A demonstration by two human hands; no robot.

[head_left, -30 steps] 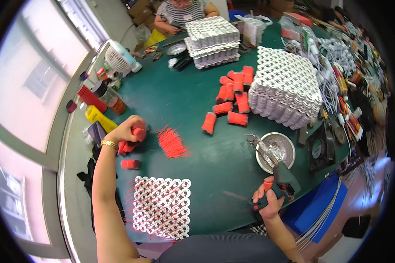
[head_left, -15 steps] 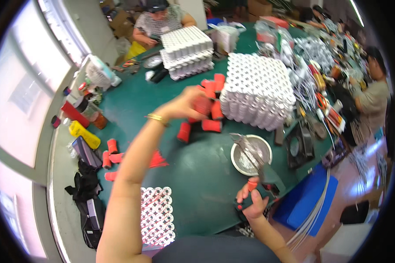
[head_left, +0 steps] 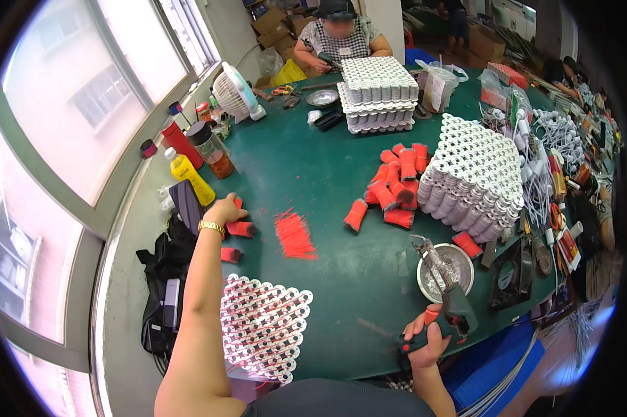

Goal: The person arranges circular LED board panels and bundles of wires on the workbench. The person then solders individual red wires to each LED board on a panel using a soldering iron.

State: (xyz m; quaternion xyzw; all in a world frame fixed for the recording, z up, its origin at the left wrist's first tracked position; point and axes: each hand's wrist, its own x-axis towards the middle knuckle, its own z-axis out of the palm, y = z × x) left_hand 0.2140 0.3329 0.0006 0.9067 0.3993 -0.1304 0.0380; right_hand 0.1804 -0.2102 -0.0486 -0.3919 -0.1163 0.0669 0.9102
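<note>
While the right hand (head_left: pixel 425 340) grasps the handle of a dark green pistol-grip tool (head_left: pixel 458 311), the left hand (head_left: pixel 223 210) reaches across the left of the green table (head_left: pixel 348 292); in this head view, whether its fingers clasp or merely touch a bundle there cannot be told. One red wire bundle (head_left: pixel 241 229) lies just beside it, another nearer the wearer. The tool's metal tip (head_left: pixel 432 257) extends over a round bowl (head_left: pixel 470 281) of silvery contents. A panel of white rings (head_left: pixel 265 326), crossed by red wires, lies nearest the wearer; beyond it are loose red wires (head_left: pixel 294 235). A pile of red bundles (head_left: pixel 397 182) adjoins a tall white stack (head_left: pixel 470 174).
</note>
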